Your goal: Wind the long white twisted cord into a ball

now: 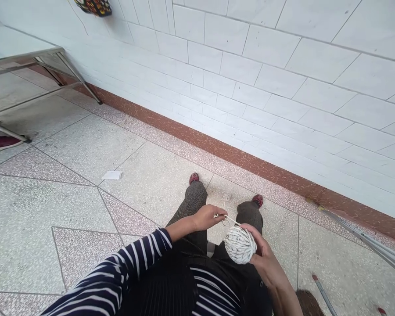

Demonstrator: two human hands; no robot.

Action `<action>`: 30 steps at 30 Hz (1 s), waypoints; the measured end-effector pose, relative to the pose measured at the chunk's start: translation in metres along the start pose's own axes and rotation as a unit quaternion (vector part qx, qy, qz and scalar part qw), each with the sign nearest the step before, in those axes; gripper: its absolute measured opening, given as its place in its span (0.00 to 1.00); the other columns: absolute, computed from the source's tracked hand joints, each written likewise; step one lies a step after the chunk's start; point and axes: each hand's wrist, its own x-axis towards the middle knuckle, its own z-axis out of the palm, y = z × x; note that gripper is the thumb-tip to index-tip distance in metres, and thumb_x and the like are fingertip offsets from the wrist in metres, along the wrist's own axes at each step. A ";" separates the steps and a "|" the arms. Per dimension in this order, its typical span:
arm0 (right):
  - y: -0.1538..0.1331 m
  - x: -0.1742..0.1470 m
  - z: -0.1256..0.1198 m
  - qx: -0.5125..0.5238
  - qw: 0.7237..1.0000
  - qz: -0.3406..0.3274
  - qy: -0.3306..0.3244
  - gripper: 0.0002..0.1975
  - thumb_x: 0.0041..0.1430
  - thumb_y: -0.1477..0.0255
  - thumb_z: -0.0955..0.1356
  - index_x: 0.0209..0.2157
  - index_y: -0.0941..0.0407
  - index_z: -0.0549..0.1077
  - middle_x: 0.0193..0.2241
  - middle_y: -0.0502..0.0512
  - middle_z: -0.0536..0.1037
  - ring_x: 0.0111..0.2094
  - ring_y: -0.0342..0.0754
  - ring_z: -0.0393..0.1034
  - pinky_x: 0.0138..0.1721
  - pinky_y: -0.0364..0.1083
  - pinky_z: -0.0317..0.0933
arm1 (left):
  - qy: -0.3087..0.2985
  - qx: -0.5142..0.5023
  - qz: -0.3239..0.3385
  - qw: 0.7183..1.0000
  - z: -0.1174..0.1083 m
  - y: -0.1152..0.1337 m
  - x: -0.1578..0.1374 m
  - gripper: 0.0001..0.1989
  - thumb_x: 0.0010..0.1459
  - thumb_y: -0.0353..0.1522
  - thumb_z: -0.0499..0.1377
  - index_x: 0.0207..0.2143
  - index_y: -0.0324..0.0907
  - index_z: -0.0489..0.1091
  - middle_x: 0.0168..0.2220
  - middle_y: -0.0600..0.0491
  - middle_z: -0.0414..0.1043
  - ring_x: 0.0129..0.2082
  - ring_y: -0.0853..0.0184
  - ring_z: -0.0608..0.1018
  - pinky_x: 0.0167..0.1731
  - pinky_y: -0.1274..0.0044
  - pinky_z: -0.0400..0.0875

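Observation:
My right hand (263,254) is wrapped around the side of a round, off-white woven cord piece (240,245), held above my lap. A thin strand of cord (232,220) runs from the top of this piece to my left hand (206,218). The fingers of my left hand are pinched together on that strand, and a small loop hangs just below the fingertips. On the floor between my feet lies a small pale bundle (226,197), perhaps of the same cord; its exact form is unclear.
A white tiled wall (250,79) with a reddish-brown base strip rises in front. A metal-legged bench (66,66) stands at left, with a dark red shoe (3,142) under it. Also present are a white paper packet (112,175), metal poles (358,232) and a patterned bag (94,6).

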 end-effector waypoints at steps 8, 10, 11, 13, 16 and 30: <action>0.001 -0.021 -0.013 0.089 0.994 -0.013 0.056 0.35 0.41 0.64 0.79 0.54 0.44 0.72 0.58 0.56 0.70 0.58 0.63 0.65 0.54 0.57 0.64 | -0.049 -0.026 -0.014 0.998 0.017 -0.007 -0.007 0.09 0.60 0.32 0.61 0.42 0.41 0.78 0.40 0.53 0.80 0.40 0.67 0.80 0.44 0.81 0.68; -0.003 -0.020 -0.012 0.071 0.996 -0.023 0.047 0.35 0.41 0.64 0.79 0.54 0.44 0.72 0.59 0.55 0.70 0.59 0.63 0.64 0.54 0.57 0.63 | -0.089 -0.047 0.016 0.995 0.026 -0.006 -0.005 0.09 0.58 0.33 0.63 0.42 0.43 0.78 0.42 0.53 0.79 0.44 0.65 0.79 0.48 0.80 0.68; -0.005 -0.019 -0.011 0.063 0.997 -0.027 0.040 0.36 0.41 0.64 0.79 0.54 0.44 0.72 0.58 0.55 0.70 0.58 0.63 0.64 0.54 0.57 0.63 | -0.101 -0.060 0.030 0.993 0.030 -0.005 -0.005 0.10 0.57 0.34 0.65 0.42 0.44 0.78 0.44 0.53 0.79 0.46 0.65 0.79 0.49 0.79 0.67; -0.008 -0.020 -0.007 0.051 0.998 -0.031 0.027 0.36 0.40 0.61 0.80 0.54 0.43 0.72 0.58 0.54 0.71 0.57 0.63 0.66 0.53 0.55 0.64 | -0.101 -0.088 0.040 0.990 0.038 -0.004 -0.003 0.13 0.57 0.34 0.66 0.45 0.45 0.76 0.48 0.53 0.77 0.49 0.64 0.77 0.52 0.77 0.67; -0.012 -0.025 0.003 0.035 0.999 -0.028 0.011 0.37 0.37 0.60 0.80 0.53 0.44 0.73 0.55 0.55 0.73 0.54 0.62 0.68 0.51 0.52 0.64 | -0.023 -0.097 -0.012 0.995 0.038 -0.002 0.002 0.19 0.57 0.35 0.65 0.51 0.44 0.73 0.50 0.51 0.76 0.52 0.63 0.76 0.55 0.74 0.66; -0.048 -0.051 -0.020 0.062 0.990 -0.103 0.079 0.39 0.35 0.51 0.78 0.52 0.41 0.71 0.61 0.56 0.68 0.59 0.72 0.64 0.55 0.64 0.63 | -0.003 -0.028 -0.062 0.998 0.017 -0.045 0.027 0.14 0.67 0.37 0.53 0.44 0.40 0.75 0.39 0.53 0.79 0.40 0.66 0.77 0.40 0.80 0.68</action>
